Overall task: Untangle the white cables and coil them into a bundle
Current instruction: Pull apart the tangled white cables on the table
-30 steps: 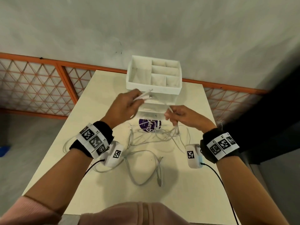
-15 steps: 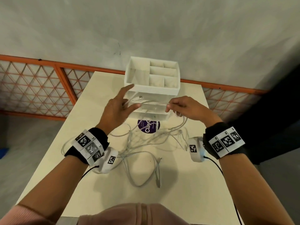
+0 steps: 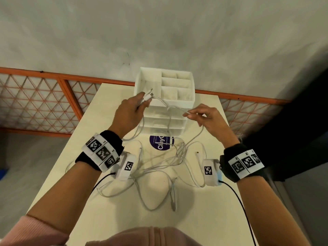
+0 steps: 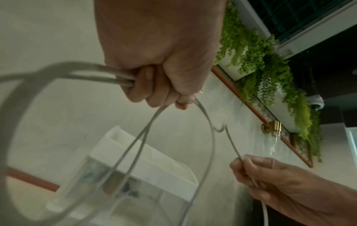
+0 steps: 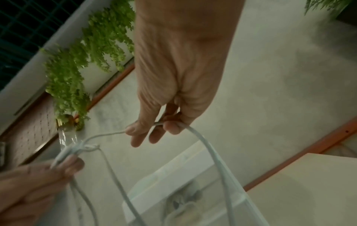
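Several white cables (image 3: 159, 163) lie tangled on the cream table (image 3: 204, 219). My left hand (image 3: 142, 102) is raised in front of the organizer and grips folded cable strands, with a plug end (image 3: 148, 97) sticking out past the fingers. In the left wrist view its fingers (image 4: 146, 91) are curled round two strands (image 4: 86, 71). My right hand (image 3: 190, 115) pinches the same cable (image 5: 195, 134) between thumb and fingertips, level with the left hand. A slack strand (image 3: 168, 105) spans the gap between the hands, and loops hang down to the tangle.
A white compartment organizer (image 3: 184, 103) on clear drawers stands at the table's far middle, right behind the hands. A purple round sticker (image 3: 154, 141) sits on the table in front of it. An orange lattice railing (image 3: 35, 103) and a grey wall lie beyond.
The left hand, fingers spread half a second ago, now grips the strands near the plug. Both hands have moved apart, drawing the strand out between them.
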### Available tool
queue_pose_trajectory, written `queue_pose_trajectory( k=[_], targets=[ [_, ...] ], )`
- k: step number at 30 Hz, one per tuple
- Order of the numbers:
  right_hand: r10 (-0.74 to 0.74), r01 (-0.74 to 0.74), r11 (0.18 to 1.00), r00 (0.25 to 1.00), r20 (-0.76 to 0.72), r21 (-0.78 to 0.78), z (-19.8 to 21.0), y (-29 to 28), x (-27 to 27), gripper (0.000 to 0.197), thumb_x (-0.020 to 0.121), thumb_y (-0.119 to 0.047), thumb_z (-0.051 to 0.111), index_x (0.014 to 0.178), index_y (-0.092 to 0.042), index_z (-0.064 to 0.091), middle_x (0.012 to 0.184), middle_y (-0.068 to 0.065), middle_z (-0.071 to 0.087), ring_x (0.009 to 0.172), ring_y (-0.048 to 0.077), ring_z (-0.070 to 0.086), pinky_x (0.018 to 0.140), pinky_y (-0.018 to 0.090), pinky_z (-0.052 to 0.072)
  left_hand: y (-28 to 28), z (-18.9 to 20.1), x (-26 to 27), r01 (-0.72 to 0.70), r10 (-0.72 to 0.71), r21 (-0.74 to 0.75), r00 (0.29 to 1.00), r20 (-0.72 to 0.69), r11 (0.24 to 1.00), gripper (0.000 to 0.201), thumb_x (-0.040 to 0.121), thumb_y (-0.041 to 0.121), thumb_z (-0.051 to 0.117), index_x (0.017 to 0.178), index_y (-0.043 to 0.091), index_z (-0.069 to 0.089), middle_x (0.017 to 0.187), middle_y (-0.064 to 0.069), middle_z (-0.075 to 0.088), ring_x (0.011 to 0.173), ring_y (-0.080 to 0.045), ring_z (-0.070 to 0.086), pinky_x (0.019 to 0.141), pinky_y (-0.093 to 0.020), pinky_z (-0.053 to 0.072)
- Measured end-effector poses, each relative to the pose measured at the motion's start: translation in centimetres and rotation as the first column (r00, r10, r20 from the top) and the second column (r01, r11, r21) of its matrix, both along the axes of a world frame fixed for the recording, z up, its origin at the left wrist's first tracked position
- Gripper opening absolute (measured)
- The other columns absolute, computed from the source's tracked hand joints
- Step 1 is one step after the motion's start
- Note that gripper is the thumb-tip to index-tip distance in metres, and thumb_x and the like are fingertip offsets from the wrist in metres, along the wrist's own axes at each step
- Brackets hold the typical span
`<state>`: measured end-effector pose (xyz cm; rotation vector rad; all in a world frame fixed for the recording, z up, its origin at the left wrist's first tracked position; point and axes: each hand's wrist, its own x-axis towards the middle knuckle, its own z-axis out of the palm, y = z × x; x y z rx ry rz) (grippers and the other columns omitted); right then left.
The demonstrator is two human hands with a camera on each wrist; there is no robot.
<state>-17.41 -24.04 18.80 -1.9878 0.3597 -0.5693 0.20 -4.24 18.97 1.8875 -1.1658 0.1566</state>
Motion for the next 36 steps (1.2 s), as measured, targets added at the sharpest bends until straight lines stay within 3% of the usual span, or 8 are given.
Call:
queue_pose_trajectory(
  k=[6, 11, 13, 18, 25, 30, 32, 36],
  targets=[
    [-0.054, 0.048, 0.998, 0.982, -0.182, -0.039, -3.6, -0.1, -0.6, 0.015, 0.067, -0.008, 0.081, 0.075, -0.014, 0.07, 0.07, -0.004, 0.063, 0.055, -0.004, 0.052, 0.063, 0.018, 0.04, -0.3, 0.5, -0.4, -0.049, 0.049, -0.004, 0.997, 0.051, 0.999, 0.023, 0.097, 0.026, 0.046, 0.087, 0.008, 0.055, 0.058, 0.006, 0.045, 0.05, -0.016, 0.043, 0.053, -0.031, 0.039],
    [0.09, -0.129, 0.989, 0.916, -0.391, -0.075, -4.0, 1.1, 1.6, 0.061, 0.073, -0.031, 0.08, 0.128, -0.03, 0.054, 0.061, -0.005, 0.039, 0.051, 0.003, 0.038, 0.052, 0.01, 0.033, -1.4, 1.7, -2.9, 0.21, -0.212, -0.024, 0.971, -0.107, 0.977, 0.02, 0.097, 0.022, 0.05, 0.097, 0.005, 0.06, 0.066, -0.002, 0.062, 0.054, -0.008, 0.051, 0.06, -0.025, 0.041],
    [0.162, -0.198, 0.979, 0.912, -0.376, -0.057, -4.1, 1.7, 2.9, 0.043, 0.078, -0.034, 0.075, 0.117, -0.019, 0.066, 0.068, -0.005, 0.042, 0.058, 0.004, 0.037, 0.055, 0.01, 0.032, -1.8, 2.4, -3.4, 0.218, -0.23, -0.088, 0.96, -0.159, 0.972, 0.019, 0.097, 0.021, 0.05, 0.101, 0.006, 0.061, 0.067, -0.01, 0.063, 0.052, -0.012, 0.045, 0.058, -0.029, 0.039],
    [0.011, -0.121, 0.969, 0.892, -0.453, -0.214, -6.2, -0.3, 2.0, 0.022, 0.088, -0.029, 0.063, 0.078, -0.012, 0.073, 0.086, -0.007, 0.039, 0.089, 0.012, 0.043, 0.074, 0.012, 0.029, -0.9, 2.1, -0.8, -0.12, 0.085, -0.235, 0.985, -0.153, 0.965, 0.027, 0.098, 0.013, 0.048, 0.105, -0.01, 0.058, 0.062, 0.004, 0.046, 0.046, 0.0, 0.044, 0.05, -0.008, 0.033],
    [-0.027, -0.01, 0.992, 0.957, -0.289, -0.125, -3.0, -0.9, -0.1, 0.027, 0.097, -0.02, 0.049, 0.075, -0.007, 0.055, 0.068, 0.0, 0.057, 0.056, -0.003, 0.053, 0.062, 0.012, 0.043, 2.6, -3.9, 3.1, -0.451, 0.477, 0.157, 0.852, -0.218, 0.878, 0.029, 0.096, 0.023, 0.049, 0.117, 0.003, 0.049, 0.087, -0.023, 0.064, 0.082, -0.044, 0.06, 0.063, -0.04, 0.042],
    [0.088, -0.19, 0.945, 0.931, -0.354, -0.265, 1.6, 1.8, 0.9, 0.027, 0.099, -0.033, 0.043, 0.087, -0.017, 0.061, 0.087, 0.001, 0.064, 0.081, 0.028, 0.058, 0.076, 0.04, 0.05, 2.0, -1.8, -1.1, -0.026, 0.022, -0.014, 0.969, -0.247, 1.0, 0.05, 0.089, 0.03, 0.061, 0.135, 0.032, 0.039, 0.084, 0.001, 0.063, 0.062, -0.015, 0.06, 0.06, -0.013, 0.043],
    [0.19, -0.283, 0.929, 0.918, -0.349, -0.239, 2.9, 3.4, 1.4, 0.027, 0.099, -0.031, 0.043, 0.09, -0.016, 0.063, 0.091, -0.004, 0.065, 0.087, 0.018, 0.059, 0.075, 0.031, 0.051, 1.0, -1.3, -2.4, 0.239, -0.209, 0.077, 0.938, -0.278, 0.968, 0.047, 0.086, 0.031, 0.065, 0.128, 0.037, 0.045, 0.102, 0.011, 0.062, 0.074, 0.001, 0.059, 0.069, -0.006, 0.043],
    [0.249, -0.311, 0.925, 0.93, -0.271, -0.219, 4.1, 4.3, 1.1, 0.027, 0.097, -0.031, 0.048, 0.086, -0.014, 0.067, 0.083, -0.009, 0.064, 0.077, 0.009, 0.056, 0.074, 0.018, 0.041, 0.5, -2.0, -3.0, 0.3, -0.239, 0.178, 0.924, -0.3, 0.937, 0.02, 0.091, 0.031, 0.059, 0.082, 0.014, 0.065, 0.067, -0.01, 0.06, 0.059, -0.005, 0.048, 0.063, -0.027, 0.037]
  ],
)
